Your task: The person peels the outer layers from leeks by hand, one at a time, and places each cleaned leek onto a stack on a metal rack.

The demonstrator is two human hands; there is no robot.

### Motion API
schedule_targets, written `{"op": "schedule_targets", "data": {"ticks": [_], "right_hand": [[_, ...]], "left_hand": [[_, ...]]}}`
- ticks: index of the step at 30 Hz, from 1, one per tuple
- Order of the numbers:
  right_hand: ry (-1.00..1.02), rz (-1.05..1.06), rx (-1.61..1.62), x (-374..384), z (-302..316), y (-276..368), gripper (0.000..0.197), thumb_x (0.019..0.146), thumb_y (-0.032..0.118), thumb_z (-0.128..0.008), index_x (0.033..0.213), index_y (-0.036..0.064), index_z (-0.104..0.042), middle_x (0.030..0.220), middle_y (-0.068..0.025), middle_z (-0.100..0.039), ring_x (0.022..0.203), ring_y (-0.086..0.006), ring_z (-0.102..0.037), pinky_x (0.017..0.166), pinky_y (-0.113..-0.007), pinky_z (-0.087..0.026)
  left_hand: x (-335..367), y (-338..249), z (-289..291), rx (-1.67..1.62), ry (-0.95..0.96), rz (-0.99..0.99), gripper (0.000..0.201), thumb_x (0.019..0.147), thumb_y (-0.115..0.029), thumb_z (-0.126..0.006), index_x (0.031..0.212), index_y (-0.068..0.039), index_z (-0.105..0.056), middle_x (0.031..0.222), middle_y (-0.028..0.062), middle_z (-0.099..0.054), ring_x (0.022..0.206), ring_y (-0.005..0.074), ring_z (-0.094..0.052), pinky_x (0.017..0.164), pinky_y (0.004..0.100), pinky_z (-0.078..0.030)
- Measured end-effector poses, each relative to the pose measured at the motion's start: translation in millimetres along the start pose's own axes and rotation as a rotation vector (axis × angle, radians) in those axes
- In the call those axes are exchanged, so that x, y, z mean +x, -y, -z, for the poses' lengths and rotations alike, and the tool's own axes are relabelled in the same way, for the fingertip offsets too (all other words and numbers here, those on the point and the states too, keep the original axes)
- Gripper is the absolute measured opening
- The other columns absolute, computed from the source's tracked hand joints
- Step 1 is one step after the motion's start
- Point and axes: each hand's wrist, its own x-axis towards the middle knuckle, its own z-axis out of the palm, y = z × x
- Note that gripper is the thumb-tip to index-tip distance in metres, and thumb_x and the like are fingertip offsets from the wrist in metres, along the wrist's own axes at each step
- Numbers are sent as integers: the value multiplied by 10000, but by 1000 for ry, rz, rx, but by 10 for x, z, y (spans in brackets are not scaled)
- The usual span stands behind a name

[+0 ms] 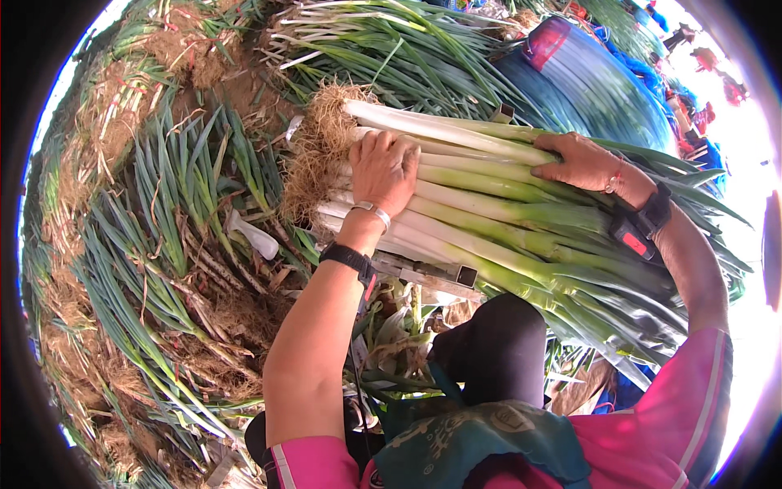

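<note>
A thick row of long green onions [481, 212] lies side by side before me, white stalks and shaggy roots [318, 155] to the left, green leaves to the right. My left hand [383, 173] is closed over the white stalks close to the roots, fingers curled down among them. On the far side of the row, my right hand [577, 163] grips the pale green upper part of the stalks, thumb and fingers bent round them. The undersides of both grips are hidden.
A metal frame [432, 273] with square tube ends supports the row. Loose green onions [175, 179] and roots cover the ground at left. Another pile [391, 49] lies beyond, beside a filled blue mesh bag [599, 81]. A white scrap [254, 236] lies left of the frame.
</note>
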Motion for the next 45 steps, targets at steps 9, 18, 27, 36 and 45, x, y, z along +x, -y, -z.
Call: {"op": "schedule_targets", "data": {"ticks": [9,18,27,36,45], "right_hand": [[-11,128,178,52,-69,-28,412,878,184,-558,1266,53,-507,1158,-202,-602,1008,-372,-586,889,-404,-453],[-48,269,-23,136,-77,-200,447,890,113,-542,1332,114,-472,1243,-158,-567,1072,-364,-569,938,-414,-437],[-80,346,17,50,-141,-145,425,875,89,-551,1298,105,-507,1227,-169,-576,1105,-358,-558,957,-425,-431],[52,275,27,230,-165,-174,415,908,123,-492,1323,106,-486,1224,-171,-579,1101,-362,-554,967,-413,-423],[136,200,70,261,-197,-240,422,923,129,-469,1345,117,-466,1260,-159,-562,1128,-340,-547,988,-390,-407]], "left_hand": [[-10,-105,38,128,38,43,178,854,-204,-523,932,-92,-637,964,35,-558,1019,227,-483,921,430,-312],[2,-135,36,72,-31,-12,152,835,-159,-549,913,-66,-641,1013,45,-550,1053,231,-467,942,436,-301],[-17,-156,85,105,-38,-3,166,837,-156,-531,932,-60,-628,1012,52,-560,1023,248,-490,923,445,-319],[-19,-119,90,98,51,54,186,841,-160,-523,1002,-92,-589,1029,52,-568,1039,247,-499,885,427,-343],[95,58,85,218,3,-190,388,825,-169,-520,1207,-108,-546,1224,131,-498,1178,351,-426,958,442,-344]]}}
